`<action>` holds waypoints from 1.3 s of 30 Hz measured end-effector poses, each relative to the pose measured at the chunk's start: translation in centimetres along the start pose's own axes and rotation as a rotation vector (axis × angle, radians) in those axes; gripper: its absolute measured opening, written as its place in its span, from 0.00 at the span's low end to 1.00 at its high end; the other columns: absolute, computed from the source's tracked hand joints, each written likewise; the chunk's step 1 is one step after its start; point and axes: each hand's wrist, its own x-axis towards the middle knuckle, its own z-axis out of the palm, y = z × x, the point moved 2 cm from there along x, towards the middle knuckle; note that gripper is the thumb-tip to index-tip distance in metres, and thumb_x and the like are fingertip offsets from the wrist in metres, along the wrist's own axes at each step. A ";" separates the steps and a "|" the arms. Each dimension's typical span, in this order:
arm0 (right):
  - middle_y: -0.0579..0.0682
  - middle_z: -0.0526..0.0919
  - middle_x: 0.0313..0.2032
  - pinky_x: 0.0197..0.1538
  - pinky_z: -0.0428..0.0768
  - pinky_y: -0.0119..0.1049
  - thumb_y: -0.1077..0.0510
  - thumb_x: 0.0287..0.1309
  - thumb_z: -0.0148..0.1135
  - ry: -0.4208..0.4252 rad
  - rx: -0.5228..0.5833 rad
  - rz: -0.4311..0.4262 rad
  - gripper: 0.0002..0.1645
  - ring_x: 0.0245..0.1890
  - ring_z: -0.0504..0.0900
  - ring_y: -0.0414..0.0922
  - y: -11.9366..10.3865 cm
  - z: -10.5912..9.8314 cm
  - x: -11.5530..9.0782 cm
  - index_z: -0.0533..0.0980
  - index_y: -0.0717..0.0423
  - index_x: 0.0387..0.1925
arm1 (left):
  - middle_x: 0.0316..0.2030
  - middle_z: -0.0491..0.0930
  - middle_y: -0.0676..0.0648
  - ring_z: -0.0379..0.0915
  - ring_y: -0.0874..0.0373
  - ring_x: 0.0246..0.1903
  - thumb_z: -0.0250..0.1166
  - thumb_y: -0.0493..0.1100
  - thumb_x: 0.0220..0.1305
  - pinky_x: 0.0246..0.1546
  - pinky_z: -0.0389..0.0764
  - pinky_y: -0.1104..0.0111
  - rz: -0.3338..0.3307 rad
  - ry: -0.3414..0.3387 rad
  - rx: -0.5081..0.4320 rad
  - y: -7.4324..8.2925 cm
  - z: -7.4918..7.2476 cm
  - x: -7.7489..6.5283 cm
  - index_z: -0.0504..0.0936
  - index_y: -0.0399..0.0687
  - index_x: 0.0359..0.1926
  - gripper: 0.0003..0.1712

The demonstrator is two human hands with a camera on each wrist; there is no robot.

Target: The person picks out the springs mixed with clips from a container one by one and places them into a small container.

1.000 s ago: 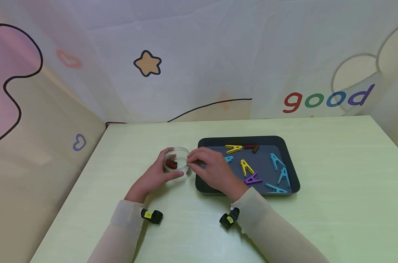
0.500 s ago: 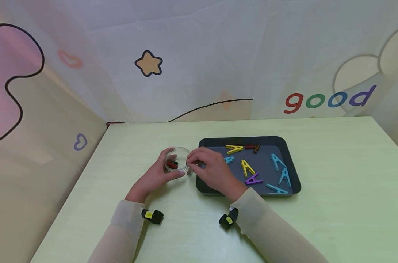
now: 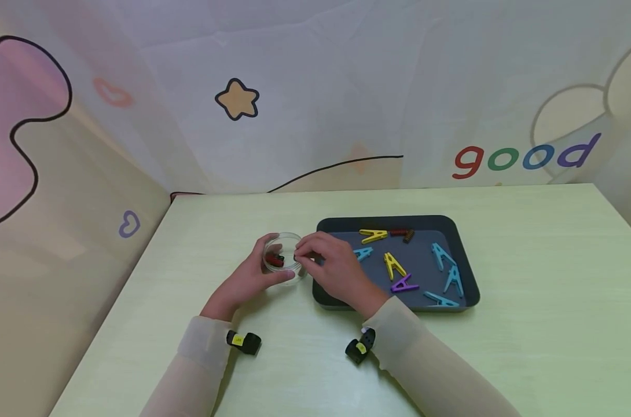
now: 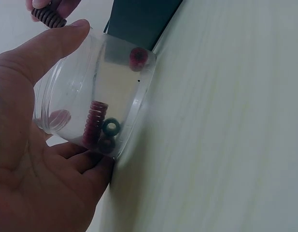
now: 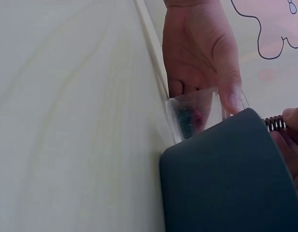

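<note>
My left hand (image 3: 248, 277) holds a clear round plastic jar (image 4: 120, 84) upright on the table, thumb on the near side and fingers around the far side. Inside the jar lie several small coil springs, among them a red spring (image 4: 95, 121) on its side and a dark green spring (image 4: 111, 127) seen end-on. My right hand (image 3: 338, 266) pinches a dark brown coil spring (image 4: 49, 17) between thumb and fingertips at the jar's rim. That same spring (image 5: 274, 123) shows beside the tray corner in the right wrist view.
Right of the jar is a dark grey tray (image 3: 465, 284). It carries blue clips (image 3: 453, 281), yellow clips (image 3: 393, 266), a purple clip (image 3: 404, 284), a dark red spring (image 3: 399, 232) and a brown spring (image 3: 408, 236). A printed cloth (image 3: 315, 98) hangs behind the table.
</note>
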 end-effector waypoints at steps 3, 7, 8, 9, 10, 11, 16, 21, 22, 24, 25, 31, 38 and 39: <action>0.41 0.79 0.39 0.40 0.77 0.26 0.57 0.55 0.61 0.004 0.001 0.007 0.02 0.36 0.77 0.32 0.1 0.1 0.0 0.79 0.48 0.31 | 0.64 0.62 0.55 0.66 0.57 0.52 0.67 0.66 0.43 0.52 0.69 0.58 -0.005 0.001 0.001 -0.1 0.0 0.1 0.45 0.76 0.64 0.52; 0.41 0.79 0.39 0.40 0.78 0.26 0.58 0.55 0.61 0.015 0.002 0.001 0.02 0.35 0.77 0.32 0.2 0.2 0.0 0.79 0.49 0.31 | 0.63 0.62 0.56 0.66 0.57 0.53 0.67 0.68 0.41 0.52 0.69 0.58 -0.021 0.004 0.008 -0.1 0.1 0.3 0.45 0.78 0.63 0.52; 0.41 0.79 0.39 0.40 0.78 0.26 0.58 0.55 0.61 0.018 0.001 -0.003 0.02 0.35 0.77 0.32 0.2 0.2 0.0 0.79 0.49 0.31 | 0.64 0.62 0.56 0.65 0.57 0.53 0.67 0.68 0.41 0.52 0.69 0.58 -0.018 0.001 0.010 -0.1 0.1 0.3 0.44 0.77 0.63 0.52; 0.41 0.79 0.38 0.40 0.78 0.26 0.58 0.55 0.61 0.020 -0.001 -0.006 0.02 0.35 0.77 0.32 0.3 0.3 0.0 0.79 0.49 0.31 | 0.64 0.62 0.56 0.65 0.57 0.53 0.67 0.67 0.42 0.52 0.69 0.57 -0.019 0.001 0.009 -0.1 0.1 0.3 0.45 0.77 0.64 0.52; 0.41 0.79 0.38 0.40 0.78 0.26 0.58 0.55 0.61 0.021 -0.002 -0.008 0.02 0.35 0.77 0.32 0.3 0.3 0.0 0.79 0.49 0.31 | 0.64 0.62 0.55 0.65 0.57 0.53 0.67 0.67 0.42 0.52 0.69 0.57 -0.020 0.001 0.007 -0.1 0.1 0.2 0.45 0.77 0.64 0.52; 0.41 0.79 0.38 0.40 0.78 0.26 0.58 0.55 0.61 0.021 -0.003 -0.011 0.02 0.35 0.77 0.32 0.3 0.3 0.0 0.79 0.49 0.31 | 0.64 0.62 0.55 0.65 0.57 0.53 0.67 0.67 0.42 0.52 0.69 0.57 -0.021 0.003 0.007 0.0 0.0 0.2 0.45 0.77 0.64 0.52; 0.42 0.79 0.39 0.41 0.78 0.25 0.58 0.55 0.61 0.020 0.009 -0.003 0.02 0.36 0.77 0.32 0.5 0.4 0.1 0.79 0.50 0.31 | 0.64 0.62 0.55 0.66 0.57 0.53 0.67 0.67 0.42 0.52 0.70 0.58 -0.010 0.003 -0.002 0.0 0.0 0.1 0.45 0.76 0.64 0.52; 0.42 0.79 0.39 0.42 0.78 0.27 0.58 0.55 0.61 0.021 0.021 0.008 0.02 0.37 0.78 0.33 0.4 0.4 0.1 0.79 0.50 0.31 | 0.64 0.61 0.55 0.66 0.57 0.53 0.67 0.67 0.41 0.50 0.70 0.59 -0.008 -0.003 -0.011 0.0 0.0 0.1 0.45 0.76 0.64 0.52; 0.42 0.79 0.39 0.42 0.78 0.28 0.58 0.55 0.61 0.019 0.022 0.010 0.02 0.37 0.78 0.33 0.4 0.4 0.1 0.79 0.50 0.31 | 0.64 0.61 0.55 0.66 0.57 0.53 0.67 0.67 0.42 0.50 0.70 0.60 -0.007 -0.007 -0.008 -0.1 0.0 0.0 0.44 0.76 0.64 0.53; 0.42 0.79 0.39 0.42 0.79 0.28 0.58 0.55 0.61 0.016 0.022 0.012 0.02 0.37 0.78 0.33 0.5 0.5 0.0 0.79 0.50 0.31 | 0.65 0.60 0.54 0.66 0.57 0.54 0.67 0.67 0.43 0.51 0.70 0.60 -0.011 -0.016 -0.009 0.0 0.0 0.0 0.44 0.75 0.64 0.52; 0.42 0.79 0.39 0.42 0.79 0.28 0.58 0.55 0.61 0.013 0.021 0.014 0.02 0.37 0.78 0.33 0.5 0.5 0.0 0.79 0.50 0.31 | 0.65 0.60 0.54 0.65 0.56 0.54 0.67 0.66 0.43 0.51 0.69 0.60 -0.014 -0.021 -0.011 0.2 -0.1 -0.1 0.44 0.74 0.64 0.52; 0.41 0.78 0.39 0.42 0.79 0.28 0.57 0.55 0.61 0.000 0.017 0.023 0.02 0.36 0.78 0.32 0.5 0.6 0.0 0.79 0.50 0.31 | 0.66 0.59 0.48 0.64 0.52 0.55 0.67 0.58 0.50 0.53 0.68 0.57 -0.027 -0.049 -0.024 2.1 -0.3 -1.1 0.44 0.66 0.67 0.51; 0.43 0.79 0.38 0.41 0.80 0.32 0.59 0.54 0.61 0.008 0.027 0.015 0.02 0.36 0.79 0.35 0.6 0.6 0.0 0.79 0.51 0.32 | 0.66 0.58 0.47 0.63 0.52 0.56 0.66 0.55 0.52 0.55 0.67 0.57 -0.033 -0.052 -0.013 3.4 -0.5 -1.8 0.43 0.63 0.67 0.50; 0.43 0.79 0.38 0.41 0.80 0.32 0.60 0.54 0.61 0.008 0.028 0.015 0.02 0.36 0.79 0.35 0.6 0.6 0.0 0.79 0.51 0.32 | 0.66 0.58 0.47 0.63 0.52 0.56 0.66 0.55 0.52 0.55 0.67 0.57 -0.033 -0.051 -0.013 3.4 -0.5 -1.8 0.43 0.63 0.67 0.50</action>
